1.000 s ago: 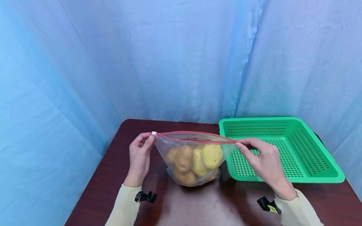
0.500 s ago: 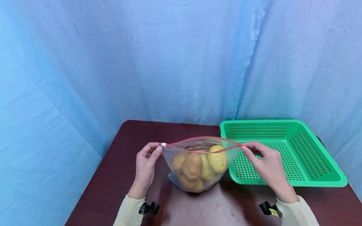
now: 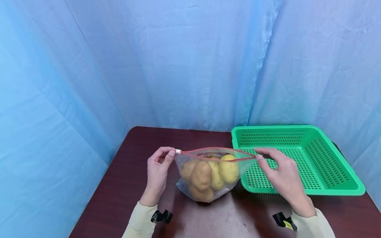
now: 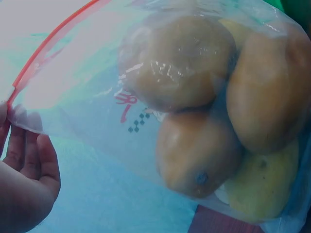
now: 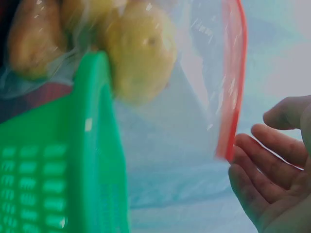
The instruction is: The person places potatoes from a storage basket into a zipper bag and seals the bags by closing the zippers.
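A clear zip bag (image 3: 190, 189) with a red rim and a white slider (image 3: 178, 151) stands on the table, its mouth parted. Brown potatoes (image 3: 201, 175) and yellow ones (image 3: 229, 170) show through the plastic. At the left end of the rim, my left hand (image 3: 157, 172) pinches the bag beside the slider between thumb and fingertips. My right hand (image 3: 282, 172) is at the opposite corner. In the right wrist view its thumb and forefinger stand apart, and the red rim (image 5: 236, 77) ends against or just beside the other fingers (image 5: 262, 160), ungripped.
A green perforated basket (image 3: 327, 191) stands to the right, behind my right hand and close to the bag. The dark red table (image 3: 119, 185) is bounded by blue curtains (image 3: 178, 66) at the back and left.
The bag has come lower and a little right, and its mouth parted wider. My left hand shifted right with the slider end. My right thumb and forefinger have let go of the corner.
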